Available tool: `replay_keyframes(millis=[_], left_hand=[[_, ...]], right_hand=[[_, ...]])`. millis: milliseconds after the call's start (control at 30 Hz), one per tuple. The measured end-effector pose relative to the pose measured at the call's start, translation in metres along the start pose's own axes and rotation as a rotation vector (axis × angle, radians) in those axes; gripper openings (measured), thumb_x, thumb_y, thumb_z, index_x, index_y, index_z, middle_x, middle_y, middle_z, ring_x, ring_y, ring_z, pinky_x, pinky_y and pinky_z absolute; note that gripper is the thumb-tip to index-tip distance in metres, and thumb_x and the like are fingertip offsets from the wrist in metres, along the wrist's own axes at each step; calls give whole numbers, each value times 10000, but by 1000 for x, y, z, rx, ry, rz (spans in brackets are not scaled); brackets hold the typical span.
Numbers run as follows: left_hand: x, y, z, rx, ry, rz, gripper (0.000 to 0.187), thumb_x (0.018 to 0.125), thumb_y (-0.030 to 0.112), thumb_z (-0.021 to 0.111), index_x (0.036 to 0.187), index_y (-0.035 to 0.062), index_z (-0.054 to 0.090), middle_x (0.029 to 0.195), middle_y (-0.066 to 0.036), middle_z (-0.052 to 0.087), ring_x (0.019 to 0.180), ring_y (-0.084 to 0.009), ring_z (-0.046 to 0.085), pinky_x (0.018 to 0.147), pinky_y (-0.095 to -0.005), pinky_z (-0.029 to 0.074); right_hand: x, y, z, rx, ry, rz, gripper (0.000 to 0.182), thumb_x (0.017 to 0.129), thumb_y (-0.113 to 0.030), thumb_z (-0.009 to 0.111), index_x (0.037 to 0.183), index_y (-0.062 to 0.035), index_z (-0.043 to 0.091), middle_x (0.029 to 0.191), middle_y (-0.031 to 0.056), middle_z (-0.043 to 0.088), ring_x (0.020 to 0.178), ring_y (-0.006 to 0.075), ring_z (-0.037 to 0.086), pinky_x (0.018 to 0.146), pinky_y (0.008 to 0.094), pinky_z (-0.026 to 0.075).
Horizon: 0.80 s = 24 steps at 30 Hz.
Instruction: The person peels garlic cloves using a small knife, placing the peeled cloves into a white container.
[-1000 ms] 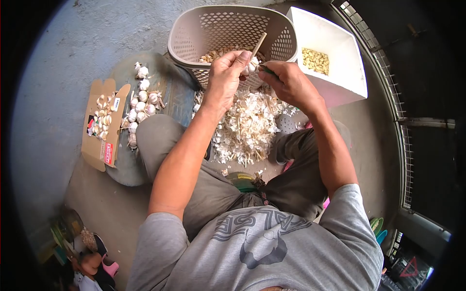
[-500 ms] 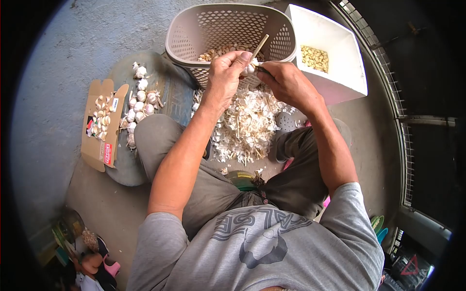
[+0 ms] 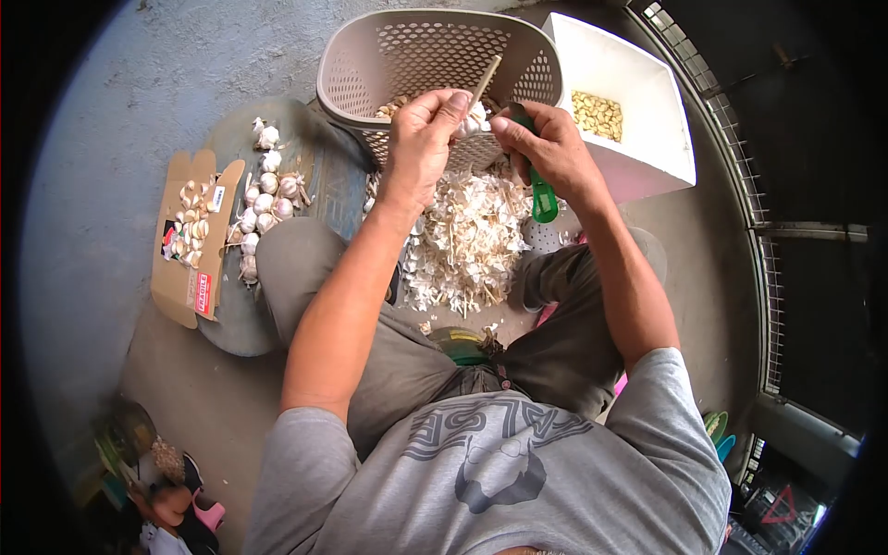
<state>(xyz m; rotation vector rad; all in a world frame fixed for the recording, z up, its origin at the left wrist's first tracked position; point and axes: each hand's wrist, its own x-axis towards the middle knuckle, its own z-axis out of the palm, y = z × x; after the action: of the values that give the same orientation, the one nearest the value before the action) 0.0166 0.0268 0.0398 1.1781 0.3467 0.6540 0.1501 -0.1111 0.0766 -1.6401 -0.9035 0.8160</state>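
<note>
My left hand (image 3: 424,139) is closed around a garlic bulb (image 3: 473,122), whose dry stalk (image 3: 487,79) points up and to the right. Part of the bulb hides behind the fingers. Just right of it, my right hand (image 3: 548,148) grips a green-handled knife (image 3: 544,202), with the handle hanging below the palm and the dark blade by the fingertips. The blade and bulb look slightly apart. Both hands are over the near rim of a grey-brown perforated basket (image 3: 444,39), which has loose garlic cloves (image 3: 393,106) inside.
Garlic skins (image 3: 467,240) lie heaped between my legs. At right stands a white foam box (image 3: 652,120) with peeled cloves (image 3: 598,116). On the left, whole garlic bulbs (image 3: 265,203) and a cardboard box (image 3: 176,287) with cloves rest on a round blue-grey surface (image 3: 245,333).
My right hand has drawn back slightly from the bulb and turned, so the knife's green handle now shows. My left hand still holds the bulb, shifted a little left.
</note>
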Motion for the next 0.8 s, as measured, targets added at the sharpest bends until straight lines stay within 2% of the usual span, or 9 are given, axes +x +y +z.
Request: replay_keyframes(millis=[33,133,233,333,367,467,500,667,800], left_hand=[[1,-2,2,-42,-24,11,318,1020,283,672,1150,-5,701,952,-22,719,847,-68,620,764,-228,481],[-1,-3,5,19,-7,5,321,1036,281,645,1156,-12,698,985,-45,726,874,-86,642,780,-245,502],[1,-6,0,-119,-21,-15,318,1048,285,622,1157,-3,700,1000,-55,731,883,-99,657,767,-267,517],[0,-5,-3,-206,25,-108,312,1054,288,609,1154,7,703,1008,-60,736,882,-112,666,753,-286,524],[2,-5,-3,-220,20,-98,303,1050,294,615,1135,19,711,963,-38,729,851,-107,655,736,-285,519],[2,-6,-8,-160,-30,-91,297,1049,298,619,1113,25,718,920,-14,714,813,-91,630,717,-266,497],[1,-5,-7,-123,-22,-67,296,1047,301,621,1105,28,720,908,-8,708,805,-88,623,714,-260,490],[-1,-7,0,-33,-28,-36,295,1041,313,633,1088,35,722,900,2,704,797,-75,605,710,-233,457],[-1,-8,0,-128,-5,-81,310,1052,303,612,1119,16,705,955,-32,717,824,-96,629,746,-266,495]], right_hand=[[2,2,3,31,-8,1,261,992,-254,712,912,-12,657,594,-20,537,490,58,509,439,243,411],[6,8,0,83,-50,45,194,992,-206,704,955,-19,669,672,-33,580,540,32,530,448,201,439],[4,5,5,161,-14,53,142,956,-134,684,906,-5,657,607,-20,542,521,60,521,453,247,416],[10,24,2,-183,-121,67,94,921,-96,679,937,-7,654,623,-19,545,551,64,515,481,257,424],[11,31,2,-289,-123,43,106,903,-98,694,949,-12,652,679,-8,576,572,65,506,502,266,427],[8,26,2,-92,-56,-6,102,912,-101,693,946,-11,661,738,12,620,588,57,532,501,249,429],[6,15,1,19,-44,4,116,963,-130,680,931,-21,657,723,0,623,555,43,533,474,222,416],[2,-4,-2,58,-63,68,216,972,-202,731,951,5,672,712,7,621,504,52,528,446,225,418],[3,6,2,149,-80,52,201,973,-182,722,941,8,666,669,1,592,503,57,527,436,229,401]])
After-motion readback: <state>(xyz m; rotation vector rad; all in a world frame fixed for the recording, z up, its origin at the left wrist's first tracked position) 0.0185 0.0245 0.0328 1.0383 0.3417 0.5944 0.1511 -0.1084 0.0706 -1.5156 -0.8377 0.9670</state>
